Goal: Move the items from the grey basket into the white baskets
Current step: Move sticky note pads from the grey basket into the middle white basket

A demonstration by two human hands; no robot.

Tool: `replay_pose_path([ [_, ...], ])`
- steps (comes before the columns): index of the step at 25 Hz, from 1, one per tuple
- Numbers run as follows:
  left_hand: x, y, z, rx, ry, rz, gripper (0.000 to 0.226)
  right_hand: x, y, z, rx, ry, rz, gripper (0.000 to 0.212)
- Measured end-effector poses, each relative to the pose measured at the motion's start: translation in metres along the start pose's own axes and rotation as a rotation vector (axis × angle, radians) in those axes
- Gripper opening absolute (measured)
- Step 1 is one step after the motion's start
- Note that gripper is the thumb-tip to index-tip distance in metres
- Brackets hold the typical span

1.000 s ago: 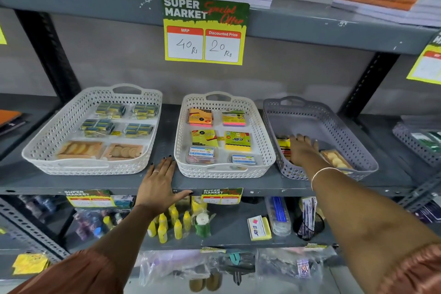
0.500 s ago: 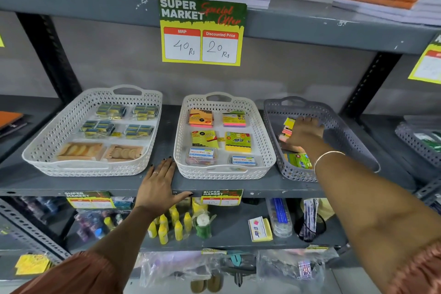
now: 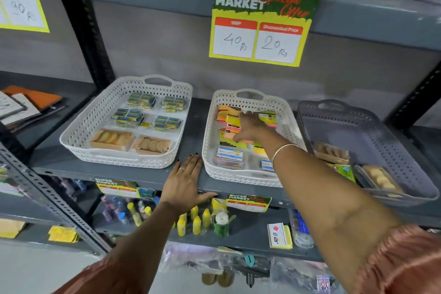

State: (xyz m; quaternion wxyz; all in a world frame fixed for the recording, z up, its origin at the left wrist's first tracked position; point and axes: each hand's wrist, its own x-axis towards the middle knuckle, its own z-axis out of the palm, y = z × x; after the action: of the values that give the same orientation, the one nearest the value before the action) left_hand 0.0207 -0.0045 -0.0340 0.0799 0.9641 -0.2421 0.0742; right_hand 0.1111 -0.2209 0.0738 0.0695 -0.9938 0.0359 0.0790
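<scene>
**Three baskets on one grey shelf**

Three baskets sit in a row on the shelf [image 3: 191, 112]. The middle white basket [image 3: 210, 141] is the landmark. Over it the right hand [image 3: 250, 126] reaches, fingers closed on a pack of sticky notes [image 3: 232, 126] just above the other note packs and clip boxes [image 3: 229, 156] lying inside. Right of it, the grey basket [image 3: 372, 131] holds biscuit trays [image 3: 331, 151] and a green packet [image 3: 343, 172]; the right forearm crosses its near left corner. Left of the middle basket stands the other white basket [image 3: 78, 131] with eraser packs [image 3: 140, 100] and biscuit trays. Between them the left hand [image 3: 185, 186] lies flat on the shelf edge, fingers together, holding nothing. Above hangs a price sign [image 3: 260, 24].
</scene>
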Motion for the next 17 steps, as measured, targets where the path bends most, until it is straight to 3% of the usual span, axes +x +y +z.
replay_pose_path([
  [7, 0.003, -0.002, 0.006, 0.0, -0.018, -0.005, 0.105, 0.03, -0.012, 0.035, 0.003, -0.124, -0.045, 0.07],
  [12, 0.003, 0.0, 0.005, -0.014, -0.014, -0.003, 0.106, 0.022, -0.006, 0.022, 0.001, -0.182, -0.06, 0.087],
  [14, 0.002, 0.0, 0.003, -0.019, -0.013, -0.005, 0.106, 0.016, 0.0, 0.004, 0.089, -0.065, -0.037, 0.084],
  [17, 0.001, 0.001, 0.002, -0.007, -0.012, -0.003, 0.106, -0.001, 0.03, -0.028, 0.157, 0.349, 0.146, 0.057],
])
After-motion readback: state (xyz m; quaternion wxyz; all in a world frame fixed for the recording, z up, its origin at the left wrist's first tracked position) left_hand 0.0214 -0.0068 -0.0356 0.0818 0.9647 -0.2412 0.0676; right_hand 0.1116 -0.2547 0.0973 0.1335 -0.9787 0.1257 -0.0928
